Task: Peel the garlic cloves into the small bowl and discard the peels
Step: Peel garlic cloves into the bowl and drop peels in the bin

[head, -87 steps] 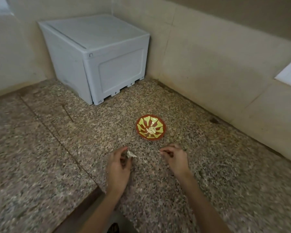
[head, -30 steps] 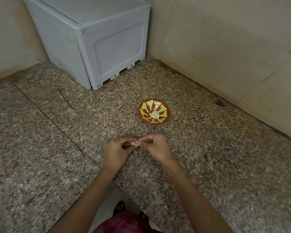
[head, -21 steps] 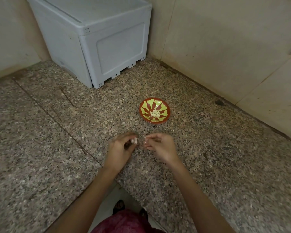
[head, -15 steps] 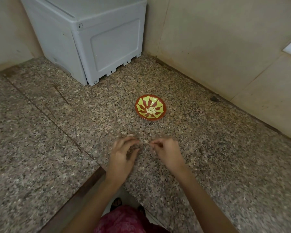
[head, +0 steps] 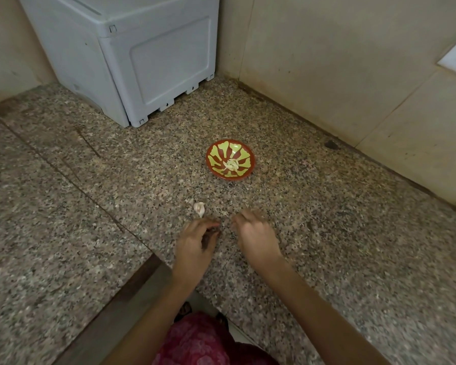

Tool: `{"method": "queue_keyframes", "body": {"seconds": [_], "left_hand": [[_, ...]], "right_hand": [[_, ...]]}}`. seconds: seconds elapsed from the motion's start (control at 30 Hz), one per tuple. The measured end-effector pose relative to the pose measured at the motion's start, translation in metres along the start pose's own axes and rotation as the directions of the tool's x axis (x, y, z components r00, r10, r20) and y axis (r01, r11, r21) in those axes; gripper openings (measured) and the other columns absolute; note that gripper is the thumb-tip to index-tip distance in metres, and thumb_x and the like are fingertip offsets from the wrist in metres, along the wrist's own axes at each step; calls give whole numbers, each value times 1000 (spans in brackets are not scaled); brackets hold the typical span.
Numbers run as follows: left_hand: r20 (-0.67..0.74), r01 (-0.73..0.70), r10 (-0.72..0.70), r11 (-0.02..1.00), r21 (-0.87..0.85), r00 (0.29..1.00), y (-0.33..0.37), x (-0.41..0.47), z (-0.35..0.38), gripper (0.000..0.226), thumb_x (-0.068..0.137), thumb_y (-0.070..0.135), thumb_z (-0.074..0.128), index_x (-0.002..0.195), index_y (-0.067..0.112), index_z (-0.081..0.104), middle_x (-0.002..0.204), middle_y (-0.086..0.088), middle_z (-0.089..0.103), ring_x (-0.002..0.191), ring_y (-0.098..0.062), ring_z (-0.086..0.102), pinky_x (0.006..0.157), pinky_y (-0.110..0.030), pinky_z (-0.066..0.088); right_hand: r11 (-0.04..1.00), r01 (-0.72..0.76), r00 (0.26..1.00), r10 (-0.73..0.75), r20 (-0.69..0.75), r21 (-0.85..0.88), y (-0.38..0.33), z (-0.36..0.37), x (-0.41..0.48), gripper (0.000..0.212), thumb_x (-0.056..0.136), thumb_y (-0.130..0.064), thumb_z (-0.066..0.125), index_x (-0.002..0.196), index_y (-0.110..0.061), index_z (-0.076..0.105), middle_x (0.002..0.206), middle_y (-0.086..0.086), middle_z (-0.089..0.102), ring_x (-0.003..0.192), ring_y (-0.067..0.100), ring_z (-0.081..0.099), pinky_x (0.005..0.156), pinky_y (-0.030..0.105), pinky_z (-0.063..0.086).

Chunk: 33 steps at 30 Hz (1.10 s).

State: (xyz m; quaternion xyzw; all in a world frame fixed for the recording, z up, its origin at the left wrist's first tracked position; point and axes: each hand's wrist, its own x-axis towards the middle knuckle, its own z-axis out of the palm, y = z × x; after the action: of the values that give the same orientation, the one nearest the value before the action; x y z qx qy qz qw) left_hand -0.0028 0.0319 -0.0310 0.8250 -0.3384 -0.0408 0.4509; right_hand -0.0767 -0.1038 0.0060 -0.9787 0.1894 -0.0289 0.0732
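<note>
A small red bowl (head: 245, 167) with a yellow-green pattern stands on the granite counter (head: 327, 233), and several peeled garlic cloves (head: 231, 164) lie in its middle. One whitish garlic clove (head: 199, 208) lies on the counter just beyond my left hand (head: 195, 242). That hand hovers low with loosely curled fingers, and I see nothing in them. My right hand (head: 256, 234) is beside it, blurred, back up, fingertips bent down toward the counter. Whether it pinches a peel is hidden.
A pale grey plastic box (head: 132, 56) stands in the back corner against the tiled wall (head: 340, 61). The counter's front edge (head: 132, 283) runs just under my forearms, with a red garment below. A dark chip (head: 331, 144) marks the counter by the wall.
A second ago both hands worked the clove together at chest height. They have since parted and dropped to the counter, and the clove now lies loose beyond my left hand.
</note>
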Motion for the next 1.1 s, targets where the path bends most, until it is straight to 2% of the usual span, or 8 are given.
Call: {"method": "queue_keyframes", "body": {"seconds": [0.13,0.27,0.37,0.43,0.5,0.6,0.77,1.1], "left_hand": [[-5,9,-9,1000,11,1000,0,0,0,24,82,3,72,104,14,71,106,4,66,100,-12,60,91,-29,48],[10,-1,0,999,42,1000,4,1,-2,26,82,3,72,105,14,71,107,4,65,101,-12,59,91,-28,48],[-7,-19,19,1000,5,1000,12,4,-5,25,83,2,70,107,13,72,106,3,68,96,-10,60,87,-25,51],[-20,-52,51,998,-38,998,19,7,-7,26,84,0,70,108,11,72,105,1,70,90,-4,63,84,-12,49],[-19,-92,91,995,-48,996,28,8,-9,27,84,-1,69,108,11,72,104,2,71,85,0,64,80,-2,45],[-44,-96,93,993,-71,995,36,8,-10,24,85,-2,68,105,11,73,99,2,73,84,1,64,75,0,44],[-67,-78,70,988,-132,995,45,6,-13,21,87,0,66,103,11,73,96,9,69,83,10,63,72,-1,44],[15,-218,218,976,-1,976,45,8,-14,19,84,-2,69,100,6,73,93,-4,73,75,-7,68,77,-4,48]], "right_hand": [[999,-8,999,6,-33,-46,-3,-1,-2,36,61,7,84,93,-3,71,94,11,68,89,29,69,58,39,62],[1000,27,999,-28,-25,-8,-8,0,-6,39,73,11,73,110,-2,68,111,12,66,107,29,64,74,37,62],[937,-102,992,122,-40,334,0,-9,-5,20,90,0,64,106,-9,72,102,1,70,87,13,69,70,17,56],[584,-321,934,324,149,746,4,-17,-5,17,92,-6,66,107,-11,73,97,2,74,76,9,72,68,17,57],[167,-405,867,382,319,899,4,-23,-9,19,87,-5,71,106,-7,73,96,8,76,81,14,74,73,23,59],[-74,-418,837,356,416,905,0,-30,-18,14,86,-1,70,101,-1,72,93,12,76,88,20,74,78,25,59],[-119,-392,844,348,408,912,1,-36,-26,15,87,2,69,101,2,72,95,15,75,91,24,74,79,27,59],[-93,-423,837,340,428,901,3,-40,-28,16,86,3,70,102,5,70,92,16,76,84,20,74,74,23,59]]}}
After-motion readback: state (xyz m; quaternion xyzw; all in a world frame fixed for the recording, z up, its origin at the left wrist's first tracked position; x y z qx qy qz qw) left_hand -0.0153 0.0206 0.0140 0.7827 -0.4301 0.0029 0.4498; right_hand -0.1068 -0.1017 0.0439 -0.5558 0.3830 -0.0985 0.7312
